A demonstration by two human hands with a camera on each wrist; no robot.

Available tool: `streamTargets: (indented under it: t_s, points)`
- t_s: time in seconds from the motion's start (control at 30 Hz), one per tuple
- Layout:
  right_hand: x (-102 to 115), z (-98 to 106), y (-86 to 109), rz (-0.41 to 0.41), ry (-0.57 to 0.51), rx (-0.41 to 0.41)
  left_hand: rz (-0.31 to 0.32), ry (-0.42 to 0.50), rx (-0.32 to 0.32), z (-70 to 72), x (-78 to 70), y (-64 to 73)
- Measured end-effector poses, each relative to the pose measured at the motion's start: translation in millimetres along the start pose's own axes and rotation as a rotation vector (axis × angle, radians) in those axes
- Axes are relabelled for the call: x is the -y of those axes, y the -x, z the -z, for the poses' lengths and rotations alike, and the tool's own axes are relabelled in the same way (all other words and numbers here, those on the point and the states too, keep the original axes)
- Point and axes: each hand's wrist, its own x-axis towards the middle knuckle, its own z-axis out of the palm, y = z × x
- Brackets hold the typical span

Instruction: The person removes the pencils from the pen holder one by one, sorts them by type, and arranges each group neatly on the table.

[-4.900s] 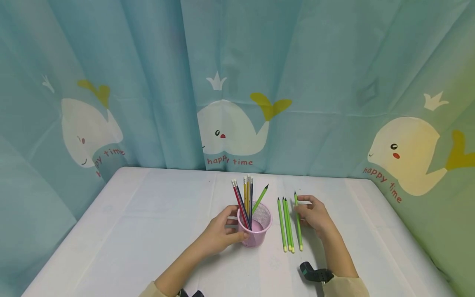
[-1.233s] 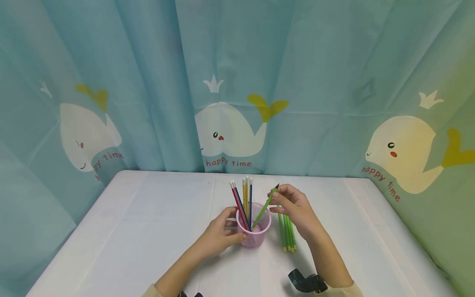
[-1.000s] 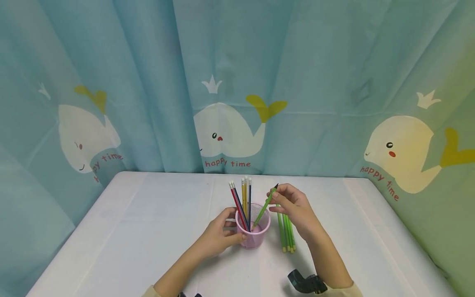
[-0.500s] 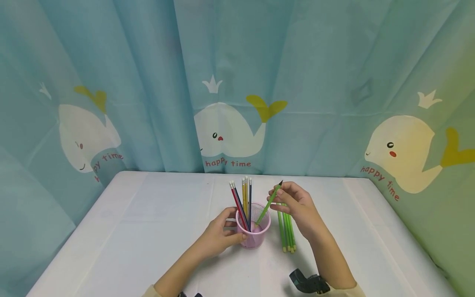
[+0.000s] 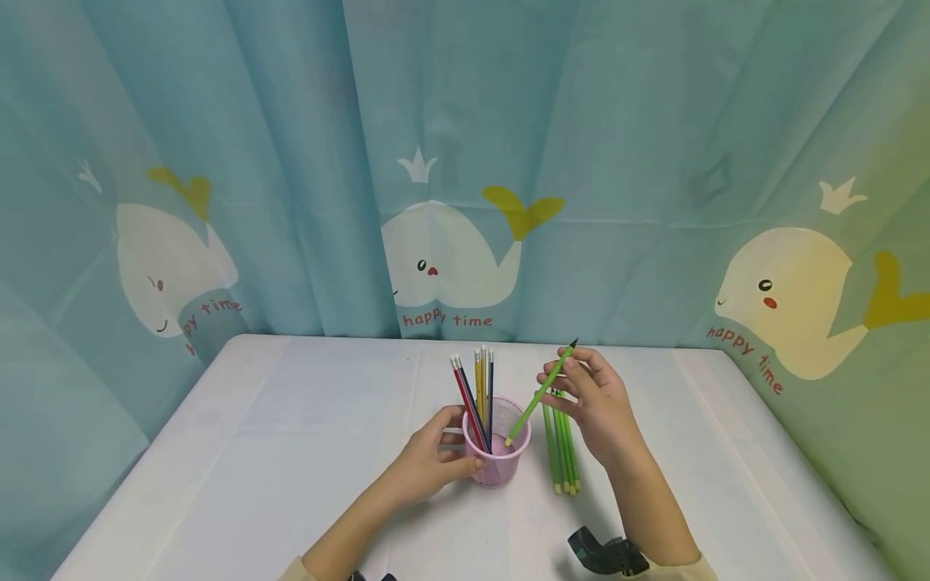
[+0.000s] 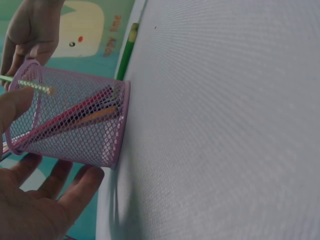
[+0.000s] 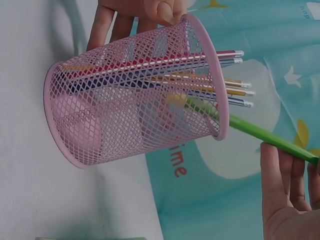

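Held pencil (image 5: 529, 411) in right grip (image 5: 599, 403) is showing green, black tip. Cup (image 5: 500, 470) at left grip (image 5: 429, 460) is showing pink mesh; cup pencils (image 5: 483, 387) are showing red, navy, yellow. Loose pencils (image 5: 567, 452) below right grip are showing green. Curtain (image 5: 639, 161) beyond both is showing teal, white whales (image 5: 465, 242).

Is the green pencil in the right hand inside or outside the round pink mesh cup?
Partly in: both wrist views show the yellow end of the green pencil through the pink mesh cup; the black tip is outside.
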Motion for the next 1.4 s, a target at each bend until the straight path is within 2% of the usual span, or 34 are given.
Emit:
streamTargets:
  t_s: [0.23,0.57,1.07,1.4]
  points:
    - [1,4,-0.4,0.008,-0.052,-0.022,-0.003,0.004,0.001,-0.1,-0.1,0.2]
    - [4,10,-1.3,-0.007,-0.043,-0.04,0.0,0.006,0.0,-0.4,-1.2,0.1]
    - [8,21,-2.1,0.02,-0.126,-0.082,0.01,0.01,-0.006,-0.2,-0.1,0.5]
    - [10,24,-2.6,-0.009,-0.162,-0.101,0.004,-0.007,-0.004,0.0,1.1,-0.2]
